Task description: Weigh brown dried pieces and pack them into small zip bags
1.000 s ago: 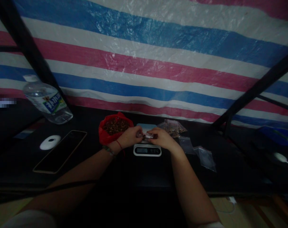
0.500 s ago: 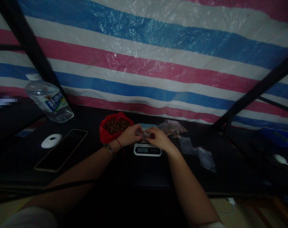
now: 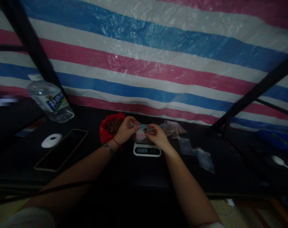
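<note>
- Clock positions take the scale [image 3: 157, 151] as the dial's centre, twelve o'clock lying away from the person.
- Scale: white, set on the dark surface [image 3: 87, 117], its display [image 3: 142, 150] at six o'clock; the digits are too dim to read.
- Left hand [image 3: 125, 131]: at nine o'clock, thumb and fingers pinched together on thin clear plastic [image 3: 134, 124] at the plate's edge. The wrist bears a beaded bracelet [image 3: 108, 148] and a red cord [image 3: 117, 144].
- Right hand [image 3: 157, 136]: at three o'clock, fingers curled and nearly closed, with clear plastic and small dark bits at the fingertips. Whether both hands grip one piece of plastic cannot be told.
- Red bag [image 3: 103, 136]: at ten o'clock, mouth open, holding brown pieces [image 3: 112, 126]; partly hidden by the left hand.
- Filled clear bags [image 3: 174, 127]: overlapping at two o'clock, near the right hand.
- Flat clear bags [image 3: 185, 146]: between three and four o'clock.
- Phone [image 3: 62, 150] and white rounded case [image 3: 51, 140]: side by side at nine o'clock.
- Bottle [image 3: 51, 103]: at ten o'clock, well apart.
</note>
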{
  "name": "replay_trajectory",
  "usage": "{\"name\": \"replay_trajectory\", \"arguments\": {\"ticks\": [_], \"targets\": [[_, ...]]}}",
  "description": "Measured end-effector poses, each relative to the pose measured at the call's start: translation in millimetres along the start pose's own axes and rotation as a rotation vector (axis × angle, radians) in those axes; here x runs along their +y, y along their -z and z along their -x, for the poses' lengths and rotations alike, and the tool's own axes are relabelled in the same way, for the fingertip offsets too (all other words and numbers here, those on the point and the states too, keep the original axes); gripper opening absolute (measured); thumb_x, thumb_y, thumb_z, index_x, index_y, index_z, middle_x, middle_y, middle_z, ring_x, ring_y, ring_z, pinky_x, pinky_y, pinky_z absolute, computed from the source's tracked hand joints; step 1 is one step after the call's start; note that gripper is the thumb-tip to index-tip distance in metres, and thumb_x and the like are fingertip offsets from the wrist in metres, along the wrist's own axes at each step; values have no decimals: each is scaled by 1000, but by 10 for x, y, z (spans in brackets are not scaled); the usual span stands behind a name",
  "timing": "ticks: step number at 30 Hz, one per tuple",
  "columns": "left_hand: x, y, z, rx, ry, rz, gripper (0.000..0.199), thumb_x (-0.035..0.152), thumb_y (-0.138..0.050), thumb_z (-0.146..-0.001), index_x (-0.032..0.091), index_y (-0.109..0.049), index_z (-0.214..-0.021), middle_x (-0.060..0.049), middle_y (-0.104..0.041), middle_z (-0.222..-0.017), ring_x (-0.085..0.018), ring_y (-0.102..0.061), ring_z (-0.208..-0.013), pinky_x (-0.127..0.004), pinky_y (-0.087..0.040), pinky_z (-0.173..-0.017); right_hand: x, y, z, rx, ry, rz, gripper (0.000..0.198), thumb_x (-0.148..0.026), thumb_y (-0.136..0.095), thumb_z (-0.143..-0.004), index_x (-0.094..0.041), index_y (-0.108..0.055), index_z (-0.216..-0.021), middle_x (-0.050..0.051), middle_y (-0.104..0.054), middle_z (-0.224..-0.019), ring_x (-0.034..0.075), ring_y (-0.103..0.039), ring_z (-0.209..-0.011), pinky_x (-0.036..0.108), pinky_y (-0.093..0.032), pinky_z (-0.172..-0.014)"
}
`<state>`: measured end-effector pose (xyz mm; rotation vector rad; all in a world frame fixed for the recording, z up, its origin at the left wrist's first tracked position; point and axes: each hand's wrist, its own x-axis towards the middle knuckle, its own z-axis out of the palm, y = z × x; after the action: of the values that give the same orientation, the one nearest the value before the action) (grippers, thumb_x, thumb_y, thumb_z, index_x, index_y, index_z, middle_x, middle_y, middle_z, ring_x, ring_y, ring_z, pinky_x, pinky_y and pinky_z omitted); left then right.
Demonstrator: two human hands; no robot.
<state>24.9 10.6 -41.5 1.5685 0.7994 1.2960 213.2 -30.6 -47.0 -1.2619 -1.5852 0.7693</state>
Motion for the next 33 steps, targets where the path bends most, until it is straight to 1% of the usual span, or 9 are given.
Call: {"name": "replay_trajectory", "arguments": {"ticks": [2,5,8,10,15,20,26,30,33], "targets": [[6,12,8,40,22,-7,46,33,-69,-70,18,-44,-105,-3,-61,-92,-14,-60,-82,-30,-48,-78,12,25,-19,30,-15,-48,39,-26,-66,-70,-19,-55,-106,7,-65,-104,17,-64,-87,32,-53,-77],[11,31,33,34,41,-63,51,34,-70,-69,17,-44,-111,-2,-59,-92,-14,-59,-80,-29,-48,-75,34,57,-49,26,-16,-118,41,-28,-67,-70,-21,-53,-108,6,-65,-103,17,-65,-87,33,-53,-78],[21,32,80,-28,21,-104,50,36,-68,-71,18,-44,-111,-2,-58,-90,-14,-58,-79,-28,-47,-74,19,79,-63,124,13,-232,46,-30,-70,-68,-23,-49,-107,5,-64,-102,18,-65,-88,34,-52,-81],[30,13,122,-95,-1,-149,51,36,-68,-70,18,-44,-110,-1,-58,-87,-14,-58,-76,-28,-47,-72,-25,85,-54,165,34,-286,43,-31,-71,-66,-23,-49,-102,4,-64,-99,18,-64,-88,35,-51,-83],[59,-69,225,-262,-19,-279,55,33,-71,-66,18,-45,-112,-3,-61,-90,-18,-60,-79,-31,-48,-72,-162,51,29,42,95,-235,35,-31,-72,-67,-23,-59,-98,4,-62,-103,19,-62,-94,34,-51,-85],[90,-97,262,-282,-66,-336,58,35,-73,-64,17,-46,-113,-6,-61,-102,-21,-60,-90,-33,-49,-78,-216,15,113,-47,108,-252,39,-27,-73,-69,-24,-58,-105,5,-63,-105,17,-62,-88,31,-53,-78],[107,-92,280,-311,-103,-323,56,35,-72,-66,17,-47,-112,-6,-60,-102,-20,-59,-89,-32,-48,-78,-275,-1,160,-65,165,-187,27,-28,-66,-77,-25,-60,-103,6,-62,-115,21,-59,-104,37,-49,-90],[108,-91,289,-277,-70,-304,57,34,-72,-65,17,-45,-112,-6,-60,-97,-19,-59,-86,-32,-49,-75,-246,-1,149,-25,150,-208,47,-28,-65,-77,-28,-49,-122,6,-59,-116,17,-62,-88,32,-53,-78],[90,-62,264,-214,-56,-244,54,33,-70,-68,19,-42,-113,-2,-59,-87,-17,-60,-78,-31,-49,-72,-220,53,113,34,170,-122,59,-26,-65,-75,-28,-43,-130,6,-55,-115,15,-59,-82,29,-52,-70]]}}
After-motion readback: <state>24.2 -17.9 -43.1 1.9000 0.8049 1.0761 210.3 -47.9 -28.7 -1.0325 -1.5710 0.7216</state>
